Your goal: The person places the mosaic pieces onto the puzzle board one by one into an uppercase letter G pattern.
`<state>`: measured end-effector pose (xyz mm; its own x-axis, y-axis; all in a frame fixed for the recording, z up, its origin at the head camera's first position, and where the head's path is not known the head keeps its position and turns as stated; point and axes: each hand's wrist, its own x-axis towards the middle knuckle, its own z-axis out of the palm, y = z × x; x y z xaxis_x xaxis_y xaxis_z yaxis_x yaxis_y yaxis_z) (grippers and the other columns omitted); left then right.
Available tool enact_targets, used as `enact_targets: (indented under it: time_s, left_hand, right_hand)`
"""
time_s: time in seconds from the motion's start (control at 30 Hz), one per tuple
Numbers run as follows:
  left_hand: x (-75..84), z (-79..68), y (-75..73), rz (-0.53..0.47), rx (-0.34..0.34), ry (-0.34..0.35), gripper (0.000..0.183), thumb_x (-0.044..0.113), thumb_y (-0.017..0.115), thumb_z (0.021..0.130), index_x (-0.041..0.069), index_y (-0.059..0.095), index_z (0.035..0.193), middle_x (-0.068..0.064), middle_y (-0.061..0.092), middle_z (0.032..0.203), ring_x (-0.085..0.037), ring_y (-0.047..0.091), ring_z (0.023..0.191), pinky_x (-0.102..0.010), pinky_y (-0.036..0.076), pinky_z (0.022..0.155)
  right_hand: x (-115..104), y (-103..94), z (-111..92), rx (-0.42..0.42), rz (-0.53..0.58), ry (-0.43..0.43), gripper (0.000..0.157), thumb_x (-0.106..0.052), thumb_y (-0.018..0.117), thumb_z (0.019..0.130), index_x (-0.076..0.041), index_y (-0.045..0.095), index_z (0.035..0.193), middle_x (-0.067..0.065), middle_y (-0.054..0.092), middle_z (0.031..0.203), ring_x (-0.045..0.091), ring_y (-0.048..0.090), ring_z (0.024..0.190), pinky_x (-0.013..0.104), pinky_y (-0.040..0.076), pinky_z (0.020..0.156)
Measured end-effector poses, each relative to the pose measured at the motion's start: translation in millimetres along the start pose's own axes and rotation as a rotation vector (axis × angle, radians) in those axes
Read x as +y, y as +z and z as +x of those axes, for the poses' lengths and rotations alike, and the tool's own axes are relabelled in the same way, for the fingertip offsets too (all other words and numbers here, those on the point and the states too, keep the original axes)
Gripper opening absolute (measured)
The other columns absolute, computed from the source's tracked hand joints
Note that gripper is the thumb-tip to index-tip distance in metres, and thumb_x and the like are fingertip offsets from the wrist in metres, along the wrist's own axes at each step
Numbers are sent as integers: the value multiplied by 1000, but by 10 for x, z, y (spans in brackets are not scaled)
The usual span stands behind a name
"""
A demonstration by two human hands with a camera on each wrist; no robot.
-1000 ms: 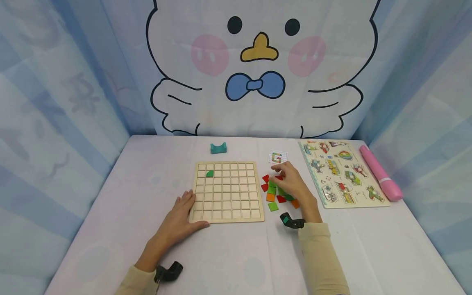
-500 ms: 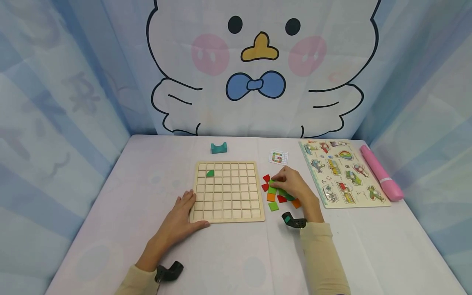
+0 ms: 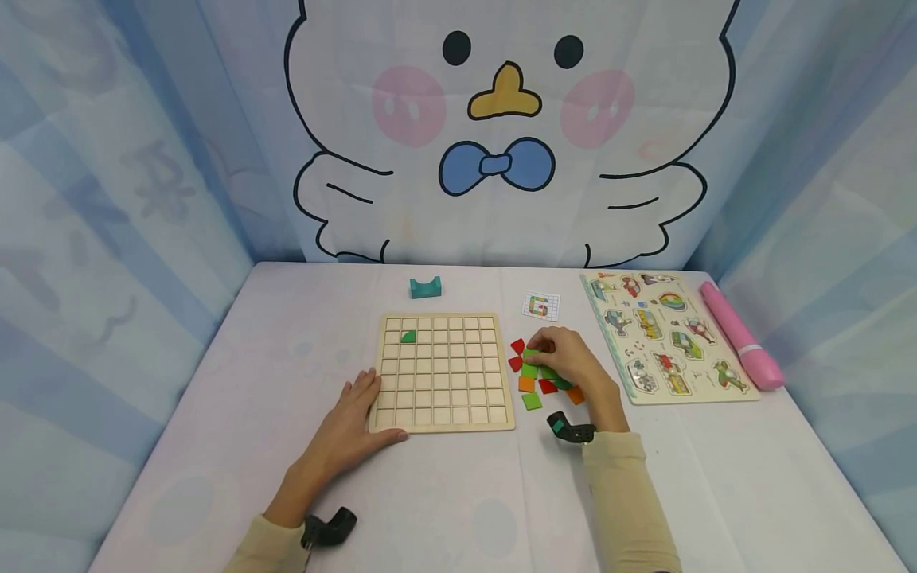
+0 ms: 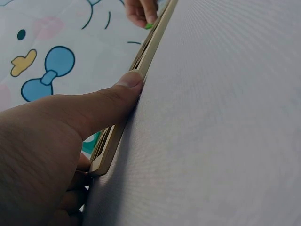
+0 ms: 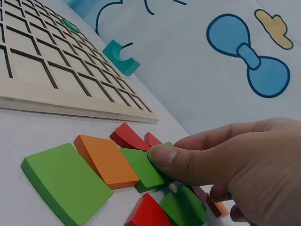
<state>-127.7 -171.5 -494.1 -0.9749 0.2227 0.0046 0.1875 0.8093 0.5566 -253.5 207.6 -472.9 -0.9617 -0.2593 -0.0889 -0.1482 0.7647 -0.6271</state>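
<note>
Looks barely started to me: the pale wooden grid board (image 3: 447, 382) has just one piece on it, a green quarter-round wooden piece (image 3: 408, 337), second row from the far edge, second column from the left. The other cells I can see are bare. The rest of the pieces are loose just beside the board's right edge: flat red wooden pieces (image 3: 515, 364), orange square tiles (image 3: 526, 383), a dark green piece (image 3: 563, 383) and some light green ones.

The right hand (image 3: 567, 354) is pinching a light green square tile (image 3: 530, 356) between thumb and fingers, down in that pile. Can't tell if it's off the tabletop (image 3: 430, 493) yet. The left hand (image 3: 351, 414) is relaxed and spread at the board's near left corner, thumb along the near edge, probably steadying it.

Far of the pile there's a small white card with a coloured grid pattern (image 3: 540, 305), kinda G-shaped; my guess is it's the guide. A teal notched block (image 3: 426, 288) sits beyond the board. The picture puzzle board (image 3: 700, 386) and pink cylinder (image 3: 738, 334) are off right, not between pile and grid. Main nuisance: pieces bunched together, and the right hand hides some.
</note>
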Motion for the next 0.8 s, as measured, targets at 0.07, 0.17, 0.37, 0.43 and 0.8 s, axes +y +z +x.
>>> enact_targets:
  time_s: [0.07,0.17,0.37,0.43,0.8]
  left_hand:
    - [1,2,1,1,0,0,108,57,77,80,-7,30,153,-23,25,164,-39,21,154,-53,19,126]
    - [5,3,1,1,-1,-1,108,57,77,80,-8,30,153,-24,25,164,-39,21,154,-53,19,126]
    - [4,1,2,-7,-8,-8,108,57,77,80,-7,30,153,-23,24,164,-39,21,154,-54,19,126]
    - [2,2,4,-11,-11,-12,108,57,77,80,-7,30,154,-23,24,164,-39,20,154,-54,19,126]
    - [18,5,-8,-5,-15,-13,109,58,77,80,-7,30,154,-23,24,164,-39,20,154,-53,18,127]
  right_hand:
    - [-13,-6,-3,-2,0,5,21,-21,76,90,-10,72,108,8,69,103,24,57,94,39,51,93]
    - [-35,-17,-2,-7,-13,-3,23,-20,73,92,-9,72,112,10,69,108,25,57,97,43,51,98]
    - [-91,-40,-18,-24,-22,-5,18,-20,69,96,-8,72,110,10,68,108,25,57,96,43,52,97]
    - [-109,-42,-20,-22,-7,0,17,-21,69,96,-9,71,108,9,68,104,23,58,93,38,52,92]
    - [-302,-5,23,5,59,-98,16,-24,68,97,-10,69,105,5,70,98,17,60,85,32,54,82]
